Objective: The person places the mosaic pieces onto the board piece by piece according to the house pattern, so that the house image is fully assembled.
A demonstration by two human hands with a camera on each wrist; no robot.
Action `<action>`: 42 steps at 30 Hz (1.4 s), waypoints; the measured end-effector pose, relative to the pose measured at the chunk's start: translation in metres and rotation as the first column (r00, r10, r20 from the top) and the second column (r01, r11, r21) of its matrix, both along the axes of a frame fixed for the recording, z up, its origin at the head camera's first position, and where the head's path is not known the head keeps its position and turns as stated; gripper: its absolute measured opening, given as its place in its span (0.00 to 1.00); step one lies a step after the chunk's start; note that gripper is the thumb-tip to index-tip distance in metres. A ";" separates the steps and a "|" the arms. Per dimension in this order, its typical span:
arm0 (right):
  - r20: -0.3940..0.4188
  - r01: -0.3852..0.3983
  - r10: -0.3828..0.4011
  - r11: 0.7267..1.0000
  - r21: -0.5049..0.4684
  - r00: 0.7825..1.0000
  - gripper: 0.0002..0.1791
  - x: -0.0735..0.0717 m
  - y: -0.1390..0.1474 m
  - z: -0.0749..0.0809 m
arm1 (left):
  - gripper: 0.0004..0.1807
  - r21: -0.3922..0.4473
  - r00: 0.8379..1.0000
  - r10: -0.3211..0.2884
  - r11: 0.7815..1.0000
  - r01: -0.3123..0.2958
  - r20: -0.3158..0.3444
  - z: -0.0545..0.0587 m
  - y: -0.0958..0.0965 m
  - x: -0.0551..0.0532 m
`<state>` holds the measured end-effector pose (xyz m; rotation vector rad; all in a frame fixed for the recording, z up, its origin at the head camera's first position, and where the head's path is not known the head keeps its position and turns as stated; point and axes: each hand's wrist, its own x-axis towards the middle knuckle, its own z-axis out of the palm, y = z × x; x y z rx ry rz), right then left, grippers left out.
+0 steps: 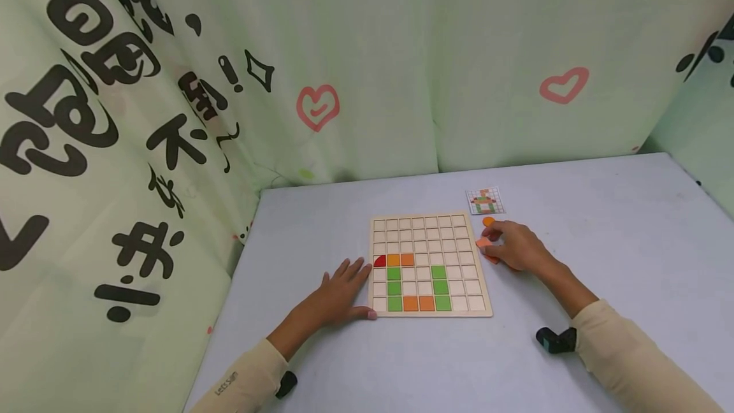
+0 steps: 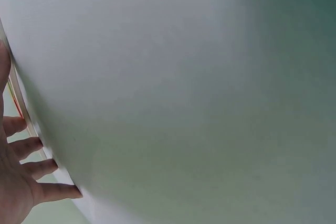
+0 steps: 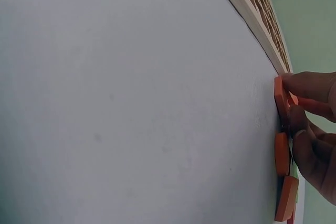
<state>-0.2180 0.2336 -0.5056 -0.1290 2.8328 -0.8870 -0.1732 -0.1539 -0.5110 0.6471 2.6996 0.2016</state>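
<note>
Touching left edge of gridded board [image 1: 430, 314]: left hand [image 1: 339, 295], fingers spread. Right hand [image 1: 518, 246] pinching orange piece [image 1: 483, 243]. Cells [image 1: 424, 273] hold green, orange, red tiles [image 1: 394, 288].

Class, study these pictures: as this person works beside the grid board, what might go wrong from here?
1. The right hand is among closely spaced orange pieces, so it might knock a neighbour aside.
2. The left hand touches the board at its left edge; a push might shift it.
3. The red piece sits in the leftmost column, near the left fingertips, which might brush it.
</note>
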 end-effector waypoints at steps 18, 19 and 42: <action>-0.084 -0.047 0.037 0.992 -0.118 0.996 0.14 0.002 0.002 0.001 | 0.56 -0.010 1.000 0.006 1.000 -0.006 0.005 0.001 0.000 0.001; -0.088 -0.047 0.036 0.991 -0.126 0.995 0.14 0.002 0.002 0.001 | 0.56 -0.010 1.000 0.005 1.000 -0.005 0.005 0.001 0.000 0.001; -0.013 -0.139 0.140 0.959 -0.245 0.990 0.16 0.008 -0.015 0.006 | 0.56 -0.018 1.000 0.000 1.000 0.000 -0.007 0.000 0.000 0.002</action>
